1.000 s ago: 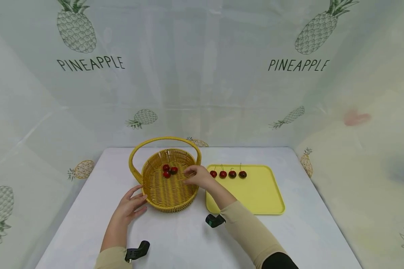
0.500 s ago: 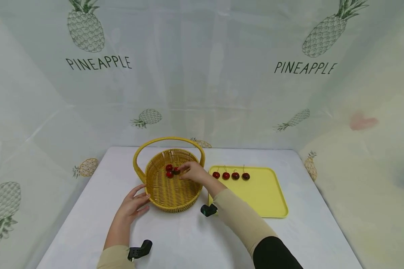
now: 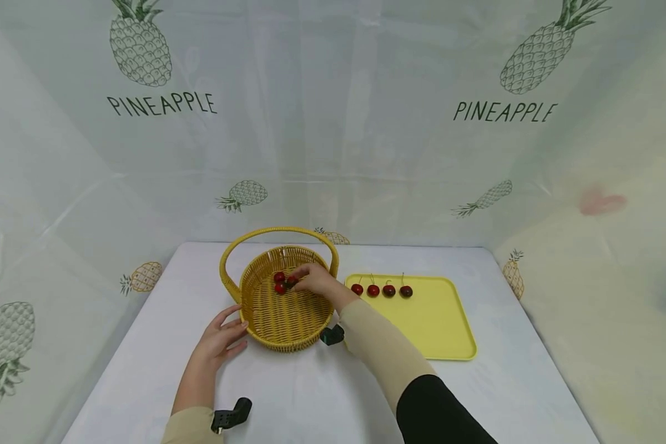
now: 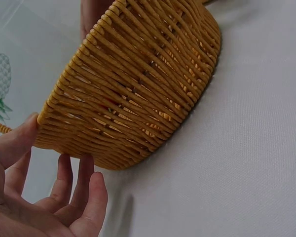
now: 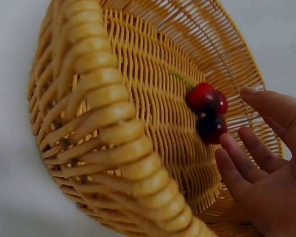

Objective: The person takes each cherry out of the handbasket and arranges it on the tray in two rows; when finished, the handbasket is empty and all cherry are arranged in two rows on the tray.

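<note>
A round yellow wicker basket (image 3: 283, 320) with a tall arched handle stands on the table. Several dark red cherries (image 3: 280, 288) lie clustered inside it, one with a green stem in the right wrist view. My right hand (image 3: 315, 280) reaches over the basket's right rim. Its thumb and fingers are spread around the cluster, and a fingertip meets or nearly meets the darkest cherry (image 5: 212, 128). At the basket's left side, my left hand (image 3: 217, 339) rests with spread fingers; the left wrist view shows its thumb (image 4: 27, 131) at the rim and other fingertips by the outer wall.
Right of the basket lies a yellow rectangular tray (image 3: 422, 333). Several stemmed cherries (image 3: 389, 290) form a row along its far edge. The white table (image 3: 288, 401) meets a pineapple-printed curtain (image 3: 333, 135) at the back.
My right hand has moved left and away from me inside the basket, up to the cherries. My left hand stays at the basket's side. The head view has shifted slightly.
</note>
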`<state>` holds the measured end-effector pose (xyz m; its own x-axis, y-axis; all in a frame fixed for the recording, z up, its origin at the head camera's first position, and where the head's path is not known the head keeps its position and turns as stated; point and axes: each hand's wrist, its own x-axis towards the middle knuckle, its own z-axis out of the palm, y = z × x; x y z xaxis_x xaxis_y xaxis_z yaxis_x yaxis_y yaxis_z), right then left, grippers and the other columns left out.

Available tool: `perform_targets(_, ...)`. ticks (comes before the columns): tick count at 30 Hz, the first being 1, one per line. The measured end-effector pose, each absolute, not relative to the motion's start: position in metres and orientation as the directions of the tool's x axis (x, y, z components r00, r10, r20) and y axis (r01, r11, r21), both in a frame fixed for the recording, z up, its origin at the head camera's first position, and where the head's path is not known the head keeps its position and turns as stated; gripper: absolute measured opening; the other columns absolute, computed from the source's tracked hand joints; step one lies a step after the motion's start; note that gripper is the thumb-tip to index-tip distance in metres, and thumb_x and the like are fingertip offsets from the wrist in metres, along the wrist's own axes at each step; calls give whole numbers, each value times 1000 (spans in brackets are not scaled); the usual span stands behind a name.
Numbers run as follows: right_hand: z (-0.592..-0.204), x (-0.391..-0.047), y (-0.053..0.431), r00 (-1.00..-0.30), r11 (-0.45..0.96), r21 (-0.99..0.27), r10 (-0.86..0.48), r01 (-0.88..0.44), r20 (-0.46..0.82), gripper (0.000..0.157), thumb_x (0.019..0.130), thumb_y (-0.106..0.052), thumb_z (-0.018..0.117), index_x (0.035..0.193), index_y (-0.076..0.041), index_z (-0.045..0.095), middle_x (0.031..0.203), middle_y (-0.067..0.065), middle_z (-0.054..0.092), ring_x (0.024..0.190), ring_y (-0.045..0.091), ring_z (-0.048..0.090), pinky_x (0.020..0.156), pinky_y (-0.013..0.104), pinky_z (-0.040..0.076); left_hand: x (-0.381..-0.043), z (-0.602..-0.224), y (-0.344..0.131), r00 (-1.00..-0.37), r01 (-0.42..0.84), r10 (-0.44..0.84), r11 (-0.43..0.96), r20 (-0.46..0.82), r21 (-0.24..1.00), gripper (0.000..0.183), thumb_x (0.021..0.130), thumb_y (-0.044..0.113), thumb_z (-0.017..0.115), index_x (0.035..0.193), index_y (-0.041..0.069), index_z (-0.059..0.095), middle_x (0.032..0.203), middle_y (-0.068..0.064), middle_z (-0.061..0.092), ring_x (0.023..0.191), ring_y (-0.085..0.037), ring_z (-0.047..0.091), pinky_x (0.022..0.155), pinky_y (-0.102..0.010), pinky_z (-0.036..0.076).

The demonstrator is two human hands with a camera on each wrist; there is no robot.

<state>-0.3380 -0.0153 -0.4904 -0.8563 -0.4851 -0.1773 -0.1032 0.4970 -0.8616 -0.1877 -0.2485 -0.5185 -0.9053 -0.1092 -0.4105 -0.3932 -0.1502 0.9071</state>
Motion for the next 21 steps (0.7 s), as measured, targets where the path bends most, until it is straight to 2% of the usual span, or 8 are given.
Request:
perform_targets(7,-499,-347,-19,-860,493,-868,-469,-64,-203,36,86,-4,74,121,-5,67,123,13,61,113,27,56,85,36,50,-190,-518,-248,-908,-386,-107,-156,-404,909,62,95,8,64,149,15,34,135,-19,49,100,-19,61,87,-44,49)
perform_targets(14,-515,-362,-24,-864,470,-882,-452,-17,-224,31,82,-7,79,112,-12,73,113,9,63,99,21,60,74,34,52,-190,-516,-249,-910,-384,-103,-159,-402,910,62,95,8,64,149,14,35,133,-19,51,100,-19,61,87,-44,50)
perform_targets(21,-511,-354,-30,-868,471,-881,-422,39,-264,37,85,-1,74,121,-7,68,123,14,60,100,24,60,82,42,52,-187,-516,-249,-906,-395,-98,-150,-411,906,63,96,9,63,150,14,33,136,-20,48,97,-17,62,91,-48,48)
